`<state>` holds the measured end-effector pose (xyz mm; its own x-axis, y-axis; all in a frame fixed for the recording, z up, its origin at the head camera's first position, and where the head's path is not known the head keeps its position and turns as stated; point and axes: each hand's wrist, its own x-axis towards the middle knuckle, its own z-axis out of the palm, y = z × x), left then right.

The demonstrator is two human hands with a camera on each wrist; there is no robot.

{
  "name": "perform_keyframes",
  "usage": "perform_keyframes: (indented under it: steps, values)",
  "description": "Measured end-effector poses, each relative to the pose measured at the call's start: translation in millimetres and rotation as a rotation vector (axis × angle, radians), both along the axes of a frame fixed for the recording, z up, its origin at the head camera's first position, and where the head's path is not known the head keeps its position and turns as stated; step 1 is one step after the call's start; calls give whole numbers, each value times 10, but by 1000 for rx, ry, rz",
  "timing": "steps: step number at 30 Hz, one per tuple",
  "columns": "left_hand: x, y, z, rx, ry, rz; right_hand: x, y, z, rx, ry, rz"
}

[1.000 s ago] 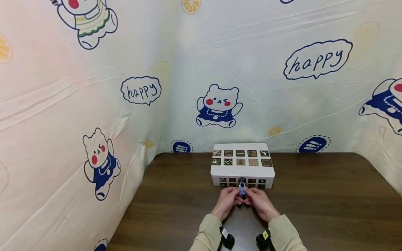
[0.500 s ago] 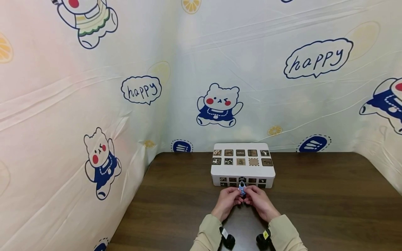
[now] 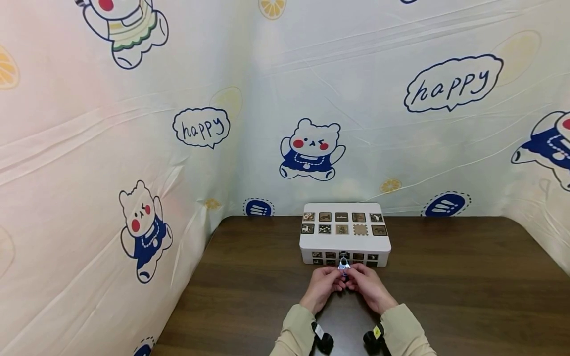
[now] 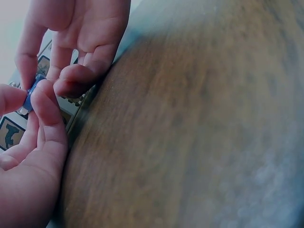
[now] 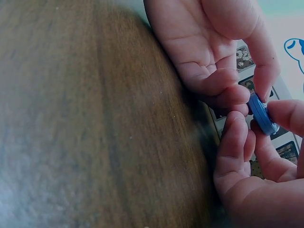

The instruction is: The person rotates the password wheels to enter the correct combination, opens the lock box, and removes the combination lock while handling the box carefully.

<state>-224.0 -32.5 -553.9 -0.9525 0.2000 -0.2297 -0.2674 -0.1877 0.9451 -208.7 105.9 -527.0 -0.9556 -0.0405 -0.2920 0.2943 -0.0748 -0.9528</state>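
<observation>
A small blue padlock [image 3: 344, 267] with a silvery shackle is pinched between both hands, just in front of the white box [image 3: 346, 242]. My left hand [image 3: 321, 287] grips it from the left and my right hand [image 3: 368, 288] from the right, with thumbs and fingers on its body [image 5: 261, 115]. The shackle points at the metal clasp on the box's front; whether it passes through the clasp I cannot tell. In the left wrist view the fingers hide most of the padlock [image 4: 31, 94]. Small square pictures cover the box's lid and front.
The dark wooden table [image 3: 249, 277] extends to both sides of the box. Behind and at the left hangs a pale curtain [image 3: 249, 163] printed with bears and "happy" bubbles. Black wrist cameras [image 3: 324, 342] sit inside both sleeves.
The padlock has tilted in my fingers: less of its blue printed face shows and its shackle stands out more. Both hands stay almost in place.
</observation>
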Motion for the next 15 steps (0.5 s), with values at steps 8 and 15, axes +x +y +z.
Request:
perform_keyframes:
  steps: [8,15]
  values:
    - [3,-1,6,-13,-5,1,-5,7,-7,-2,7,12]
    - [7,2,12,-20,1,-3,-17,9,-27,-6,7,10]
